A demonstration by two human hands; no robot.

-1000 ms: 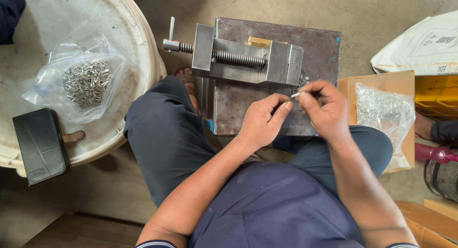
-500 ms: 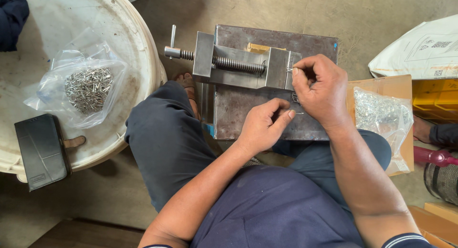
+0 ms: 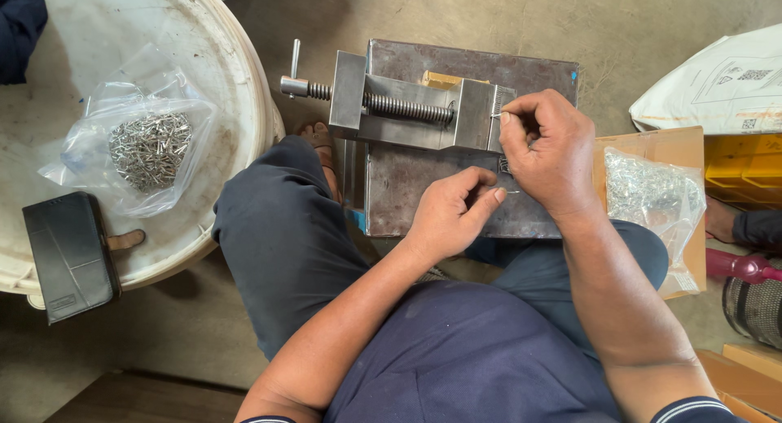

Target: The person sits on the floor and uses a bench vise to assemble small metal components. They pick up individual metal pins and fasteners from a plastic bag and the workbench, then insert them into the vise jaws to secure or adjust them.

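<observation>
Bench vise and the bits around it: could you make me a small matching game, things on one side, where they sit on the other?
Things:
1. bench vise
2. black case
3. bag of metal pieces
4. right hand

Places:
A. lying inside the white tub
B. at the vise's end, pinching a small pin
C. on the steel plate
D. on the tub's near rim

Pairs: 1-C, 2-D, 3-A, 4-B

Navy shirt, navy trousers, bare forearms

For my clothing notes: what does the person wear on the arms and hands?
Both hands, the left hand and the right hand, are bare: no gloves, rings or watch visible. The forearms are uncovered. Short dark navy sleeves with a thin white stripe at the cuff show at the bottom edge.
</observation>
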